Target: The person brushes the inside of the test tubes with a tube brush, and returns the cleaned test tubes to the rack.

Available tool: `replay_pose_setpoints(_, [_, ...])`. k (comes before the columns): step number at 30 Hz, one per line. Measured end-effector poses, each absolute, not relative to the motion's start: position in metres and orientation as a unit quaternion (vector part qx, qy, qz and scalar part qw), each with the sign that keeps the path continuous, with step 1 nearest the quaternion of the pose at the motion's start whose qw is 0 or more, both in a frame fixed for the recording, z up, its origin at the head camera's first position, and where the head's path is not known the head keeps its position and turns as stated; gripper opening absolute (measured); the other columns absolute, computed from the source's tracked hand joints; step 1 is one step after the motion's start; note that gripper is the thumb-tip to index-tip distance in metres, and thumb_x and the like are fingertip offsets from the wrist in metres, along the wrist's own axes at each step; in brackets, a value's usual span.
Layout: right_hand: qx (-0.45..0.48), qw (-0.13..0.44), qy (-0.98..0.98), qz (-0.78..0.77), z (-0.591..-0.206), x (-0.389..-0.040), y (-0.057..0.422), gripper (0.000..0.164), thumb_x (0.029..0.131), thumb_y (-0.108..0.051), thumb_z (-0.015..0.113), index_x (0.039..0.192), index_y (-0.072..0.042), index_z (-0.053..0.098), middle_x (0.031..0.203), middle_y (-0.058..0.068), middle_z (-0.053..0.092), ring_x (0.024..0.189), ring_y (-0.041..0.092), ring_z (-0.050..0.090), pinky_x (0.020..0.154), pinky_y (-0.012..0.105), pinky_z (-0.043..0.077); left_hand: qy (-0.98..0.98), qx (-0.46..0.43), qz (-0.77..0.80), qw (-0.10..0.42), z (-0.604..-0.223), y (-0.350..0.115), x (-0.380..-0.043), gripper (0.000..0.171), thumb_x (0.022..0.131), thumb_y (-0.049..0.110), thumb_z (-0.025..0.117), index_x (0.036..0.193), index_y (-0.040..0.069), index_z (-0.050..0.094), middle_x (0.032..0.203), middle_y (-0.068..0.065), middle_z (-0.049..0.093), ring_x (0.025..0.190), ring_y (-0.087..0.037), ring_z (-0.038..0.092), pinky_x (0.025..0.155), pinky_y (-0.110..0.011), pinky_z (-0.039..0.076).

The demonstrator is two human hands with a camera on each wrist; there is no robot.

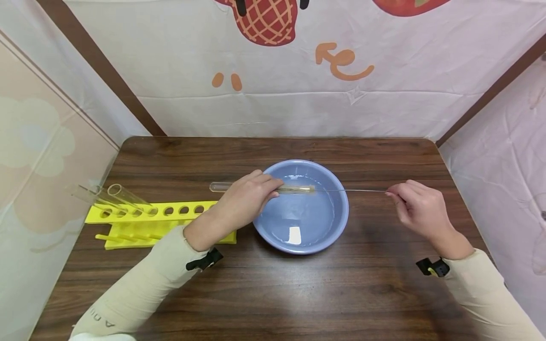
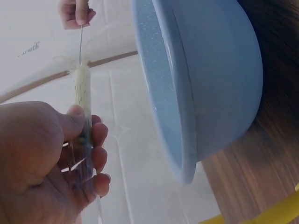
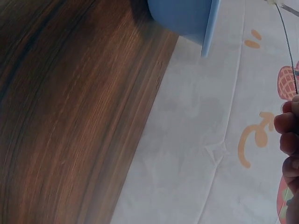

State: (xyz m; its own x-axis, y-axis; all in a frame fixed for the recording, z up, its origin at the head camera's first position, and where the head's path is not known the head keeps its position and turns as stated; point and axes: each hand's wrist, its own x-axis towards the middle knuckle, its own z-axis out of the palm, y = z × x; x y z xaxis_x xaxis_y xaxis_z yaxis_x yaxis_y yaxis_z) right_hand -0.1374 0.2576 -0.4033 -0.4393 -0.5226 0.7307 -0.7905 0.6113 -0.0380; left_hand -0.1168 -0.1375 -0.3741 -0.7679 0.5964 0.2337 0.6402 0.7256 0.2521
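Note:
My left hand (image 1: 245, 196) grips a clear glass test tube (image 1: 220, 187) lying nearly level over the blue basin (image 1: 343, 213), which holds water. Pale bristles of a test tube brush (image 2: 82, 88) fill the tube's open end, a few sticking out at the mouth. From there the brush's thin wire handle (image 1: 362, 190) runs right, beyond the basin's rim. Its far end is pinched between thumb and fingers of my right hand (image 1: 420, 208), held to the right of the basin. In the left wrist view, the left thumb and fingers wrap around the tube.
At the left stands a yellow test tube rack (image 1: 159, 217) with several holes and pegs, partly behind the left forearm. Several glass test tubes (image 1: 123, 195) lean in its left-hand holes. The dark wooden table (image 1: 298, 293) meets a printed cloth wall (image 1: 277, 113) at the back.

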Motion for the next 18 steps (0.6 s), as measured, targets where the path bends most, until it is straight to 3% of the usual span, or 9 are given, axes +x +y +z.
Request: replay_pose_setpoints(18, [0.418,0.338,-0.817,0.209,-0.407,-0.136,0.23,0.035,0.107,-0.021,0.049,0.085,-0.002,0.068,0.07,0.006,0.064,0.057,0.017,0.055,0.048,0.038,0.046,-0.917,-0.35,-0.174,0.077,-0.376,-0.132,-0.119,0.028,0.102,0.014,0.064,0.126,0.002,0.069,0.114,-0.009,0.072,0.1,-0.024,0.061,0.093,-0.035,0.052])
